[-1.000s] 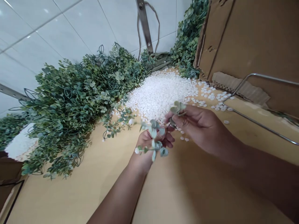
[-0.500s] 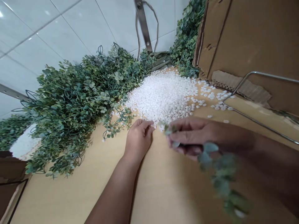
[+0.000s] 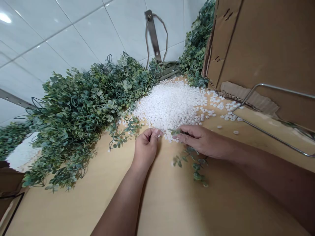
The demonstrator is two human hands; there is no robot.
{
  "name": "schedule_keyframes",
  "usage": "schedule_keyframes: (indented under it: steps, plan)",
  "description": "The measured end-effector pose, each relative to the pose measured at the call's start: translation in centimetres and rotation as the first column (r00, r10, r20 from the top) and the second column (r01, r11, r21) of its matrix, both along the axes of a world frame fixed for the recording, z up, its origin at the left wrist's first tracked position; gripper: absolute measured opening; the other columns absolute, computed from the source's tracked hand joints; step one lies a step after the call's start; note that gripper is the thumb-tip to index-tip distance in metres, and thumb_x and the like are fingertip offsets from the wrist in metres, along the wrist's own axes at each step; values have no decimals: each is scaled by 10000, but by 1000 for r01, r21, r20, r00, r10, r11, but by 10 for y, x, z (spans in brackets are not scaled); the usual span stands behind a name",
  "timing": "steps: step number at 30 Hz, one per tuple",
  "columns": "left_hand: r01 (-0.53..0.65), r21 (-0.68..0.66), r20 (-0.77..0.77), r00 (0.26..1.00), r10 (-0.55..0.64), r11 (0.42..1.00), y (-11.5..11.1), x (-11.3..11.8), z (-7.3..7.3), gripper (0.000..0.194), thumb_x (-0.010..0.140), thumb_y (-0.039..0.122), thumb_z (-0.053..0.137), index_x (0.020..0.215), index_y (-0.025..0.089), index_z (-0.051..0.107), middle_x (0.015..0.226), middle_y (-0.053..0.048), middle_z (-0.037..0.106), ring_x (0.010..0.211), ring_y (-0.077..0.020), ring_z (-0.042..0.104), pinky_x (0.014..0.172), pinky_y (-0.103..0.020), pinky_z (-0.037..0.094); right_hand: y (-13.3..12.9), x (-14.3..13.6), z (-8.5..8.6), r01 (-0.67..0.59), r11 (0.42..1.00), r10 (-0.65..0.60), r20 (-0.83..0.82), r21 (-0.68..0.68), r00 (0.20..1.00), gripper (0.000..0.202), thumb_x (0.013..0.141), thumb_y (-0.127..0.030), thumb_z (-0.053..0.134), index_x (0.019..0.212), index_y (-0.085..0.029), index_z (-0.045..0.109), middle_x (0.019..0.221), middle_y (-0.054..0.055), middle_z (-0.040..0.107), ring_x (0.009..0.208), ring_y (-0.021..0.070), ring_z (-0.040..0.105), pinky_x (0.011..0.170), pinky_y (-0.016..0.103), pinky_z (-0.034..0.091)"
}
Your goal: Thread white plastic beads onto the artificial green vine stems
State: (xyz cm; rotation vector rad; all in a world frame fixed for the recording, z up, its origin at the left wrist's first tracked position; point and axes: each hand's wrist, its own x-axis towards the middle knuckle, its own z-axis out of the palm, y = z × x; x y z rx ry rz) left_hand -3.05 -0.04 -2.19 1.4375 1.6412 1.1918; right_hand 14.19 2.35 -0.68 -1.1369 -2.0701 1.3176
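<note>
At centre in the head view, the left hand [image 3: 145, 148] pinches apparently a white bead [image 3: 159, 134]; the right hand [image 3: 209, 141] pinches a leafy sprig [image 3: 197, 166], lower centre. So tiny, the bead could slip; the sprig, brushing past, could scatter the pile [image 3: 169, 105].

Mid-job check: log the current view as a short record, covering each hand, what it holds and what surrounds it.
Left hand: thumb and forefinger pinched, apparently on a white piece
Right hand: holding a leafy sprig
White pile: ahead of both hands, on the table
Greenery heap: left of the pile
Cardboard: right of the pile
</note>
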Motion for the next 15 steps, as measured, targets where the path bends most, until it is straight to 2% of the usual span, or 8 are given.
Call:
schedule_keyframes:
  steps: [3,7,10,15]
  plan:
    - [57,-76,259,965,-35,996,-5,8,4,235,740,338,597,600,148,596,500,47,472,442,-60,371,461,-195,306,-2,-2,-4,-19,999,22,-71,32,997,277,844,-343,430,626,-174,399,577,-51,334,541,82,337,493,213,287]
    - [107,-141,511,859,-20,984,-9,12,7,171,658,305,691,690,142,652,527,34,538,471,-52,431,462,-177,325,-7,-5,-7,-19,999,11,-170,-49,985,324,817,-374,464,578,-182,358,535,-66,263,488,68,268,446,208,231]
    - [116,-187,585,811,16,975,-11,12,9,180,585,227,746,734,145,686,559,16,600,520,-60,501,500,-174,371,-10,-5,-7,39,993,-62,-207,-115,976,295,776,-339,509,560,-175,394,515,-68,263,469,62,269,422,203,211]
    - [109,-192,613,790,32,975,-12,12,10,175,556,188,765,711,147,695,573,10,639,540,-66,549,511,-166,397,-14,-8,-5,89,992,-104,-204,-84,973,239,777,-269,466,566,-156,478,502,-53,356,476,70,345,440,209,264]
